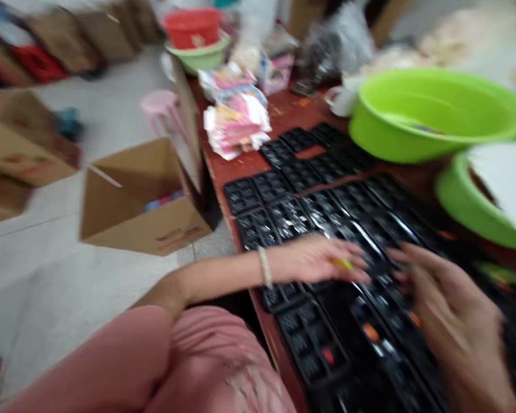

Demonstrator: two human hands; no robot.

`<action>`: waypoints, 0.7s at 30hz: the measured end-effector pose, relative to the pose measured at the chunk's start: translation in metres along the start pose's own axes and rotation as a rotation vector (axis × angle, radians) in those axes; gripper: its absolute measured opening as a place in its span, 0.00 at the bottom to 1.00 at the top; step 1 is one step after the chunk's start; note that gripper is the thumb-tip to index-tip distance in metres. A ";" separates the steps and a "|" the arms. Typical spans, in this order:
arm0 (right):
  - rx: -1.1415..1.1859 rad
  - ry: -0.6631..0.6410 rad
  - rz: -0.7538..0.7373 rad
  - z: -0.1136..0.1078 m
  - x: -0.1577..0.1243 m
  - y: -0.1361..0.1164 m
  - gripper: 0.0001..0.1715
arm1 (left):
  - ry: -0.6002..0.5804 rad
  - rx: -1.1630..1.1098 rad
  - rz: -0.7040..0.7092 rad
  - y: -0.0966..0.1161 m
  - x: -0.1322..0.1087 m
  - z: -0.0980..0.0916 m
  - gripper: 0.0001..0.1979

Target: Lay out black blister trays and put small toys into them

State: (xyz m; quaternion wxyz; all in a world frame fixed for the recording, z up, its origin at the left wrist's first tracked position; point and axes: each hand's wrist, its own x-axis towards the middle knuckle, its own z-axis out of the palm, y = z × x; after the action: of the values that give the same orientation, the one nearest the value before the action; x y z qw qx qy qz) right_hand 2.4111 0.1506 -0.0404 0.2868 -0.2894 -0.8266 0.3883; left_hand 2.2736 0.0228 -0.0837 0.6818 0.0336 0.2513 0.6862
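Note:
My left hand (316,258), a pale bracelet at its wrist, reaches over rows of black compartment trays (258,226). In its fingers is a small yellow and orange piece (343,264), too blurred to name. To its right, my right hand (453,315) hangs above the trays, smeared by motion. Whether its fingers hold anything does not show. A red piece (328,356) sits in a compartment of the near tray. An orange piece (371,332) lies in the tray between my hands.
Two bright green tubs (395,146) stand at the table's far right, the nearer one partly under a white sheet (505,178). Pink printed packets (238,123) are piled at the far left of the red-brown table. Open cardboard boxes (144,229) and a pink stool (160,103) stand on the floor.

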 end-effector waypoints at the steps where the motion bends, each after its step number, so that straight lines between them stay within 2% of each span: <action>1: 0.049 -0.026 0.112 -0.005 -0.007 0.008 0.21 | 0.128 0.011 0.058 0.011 -0.011 0.003 0.11; 2: 0.105 -0.012 0.189 -0.008 -0.011 0.015 0.21 | 0.218 0.028 0.079 0.023 -0.020 0.004 0.09; 4: 0.102 -0.022 0.221 -0.012 -0.017 0.029 0.18 | 0.349 0.058 0.111 0.046 -0.032 0.001 0.07; 7: 0.041 -0.063 0.159 -0.009 -0.023 0.043 0.14 | 0.419 0.060 0.055 0.061 -0.042 -0.006 0.08; 11: -0.030 -0.046 0.060 0.003 -0.028 0.054 0.13 | 0.403 -0.008 -0.043 0.053 -0.048 -0.010 0.13; 16: -0.037 -0.049 0.192 0.010 -0.013 0.068 0.19 | 0.345 -0.011 -0.037 0.044 -0.044 -0.015 0.14; 21: -0.184 -0.086 0.181 0.015 0.005 0.081 0.15 | 0.334 0.010 -0.020 0.039 -0.046 -0.013 0.13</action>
State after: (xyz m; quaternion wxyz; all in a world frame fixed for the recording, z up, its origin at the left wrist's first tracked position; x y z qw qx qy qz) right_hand 2.4179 0.1896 -0.1125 0.1871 -0.3711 -0.8406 0.3473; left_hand 2.2358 -0.0228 -0.0666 0.6371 -0.0800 0.3646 0.6744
